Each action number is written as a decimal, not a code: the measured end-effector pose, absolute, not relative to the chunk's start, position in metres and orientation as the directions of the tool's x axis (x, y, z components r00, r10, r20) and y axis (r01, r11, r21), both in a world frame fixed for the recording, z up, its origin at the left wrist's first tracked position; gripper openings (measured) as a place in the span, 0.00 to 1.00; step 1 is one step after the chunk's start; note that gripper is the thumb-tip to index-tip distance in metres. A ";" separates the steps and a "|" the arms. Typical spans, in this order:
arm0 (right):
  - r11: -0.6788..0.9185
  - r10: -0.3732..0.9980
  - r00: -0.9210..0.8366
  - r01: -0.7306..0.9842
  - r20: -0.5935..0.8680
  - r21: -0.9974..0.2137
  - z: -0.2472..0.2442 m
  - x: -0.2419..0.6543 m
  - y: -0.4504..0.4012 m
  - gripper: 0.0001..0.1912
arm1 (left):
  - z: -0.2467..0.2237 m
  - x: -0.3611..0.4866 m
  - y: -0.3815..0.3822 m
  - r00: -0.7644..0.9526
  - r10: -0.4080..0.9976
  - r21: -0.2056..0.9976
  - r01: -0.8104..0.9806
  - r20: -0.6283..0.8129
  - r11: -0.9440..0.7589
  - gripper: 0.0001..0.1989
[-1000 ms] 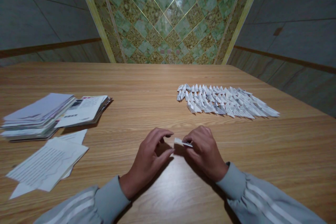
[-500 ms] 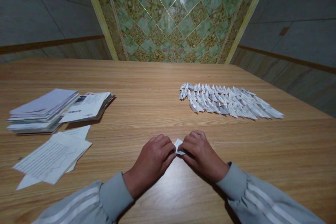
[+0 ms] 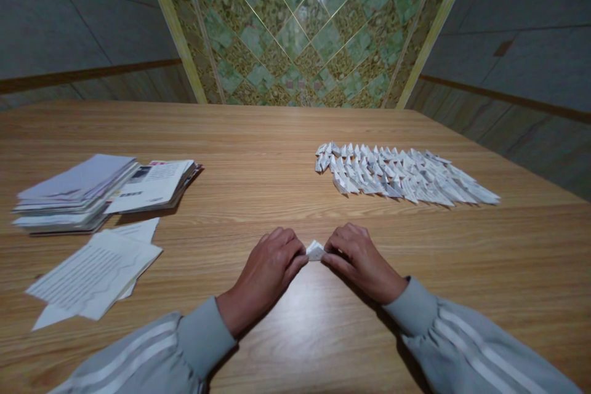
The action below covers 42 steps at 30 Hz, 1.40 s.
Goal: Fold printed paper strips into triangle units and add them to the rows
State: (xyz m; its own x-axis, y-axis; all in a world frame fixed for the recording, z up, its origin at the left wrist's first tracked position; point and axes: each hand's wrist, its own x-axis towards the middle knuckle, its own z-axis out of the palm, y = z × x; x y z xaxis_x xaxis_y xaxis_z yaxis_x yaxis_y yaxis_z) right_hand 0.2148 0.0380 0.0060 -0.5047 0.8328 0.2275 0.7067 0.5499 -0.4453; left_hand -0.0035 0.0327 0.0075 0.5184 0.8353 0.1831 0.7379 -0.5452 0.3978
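Between my two hands is a small folded paper boat (image 3: 315, 250), white with a pointed peak in the middle. My left hand (image 3: 272, 261) pinches its left end between thumb and fingers. At the opposite end, my right hand (image 3: 362, 258) has thumb and fingers closed on the paper. The fingertips hide both tips of the boat. Beyond my right hand, several similar folded paper boats (image 3: 392, 173) stand in close rows on the wooden table (image 3: 258, 172).
On the left lie a stack of papers (image 3: 76, 181) and, leaning against it, printed booklets or sheets (image 3: 154, 184). Nearer to me are loose lined sheets (image 3: 95, 271), overlapping at angles. A tiled wall (image 3: 295, 31) rises behind the table's far edge.
My hands have drawn slightly apart and moved a little away from me. The paper between them has spread into a wider boat shape with its peak showing.
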 end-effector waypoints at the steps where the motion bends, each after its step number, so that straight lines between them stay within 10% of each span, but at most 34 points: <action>1: 0.539 0.840 -0.494 0.712 0.223 -0.450 0.005 0.215 0.038 0.06 | 0.008 -0.003 0.033 0.515 0.838 0.400 0.740 0.181 -0.541 0.08; 27: 0.375 0.926 -0.337 0.867 0.169 -0.329 0.009 0.204 0.035 0.10 | 0.007 0.001 0.034 0.438 0.886 0.320 0.826 0.155 -0.464 0.06; 42: 0.517 0.856 -0.472 0.779 0.212 -0.355 0.006 0.207 0.040 0.06 | -0.002 -0.001 0.036 0.630 0.717 0.235 0.680 0.297 -0.695 0.07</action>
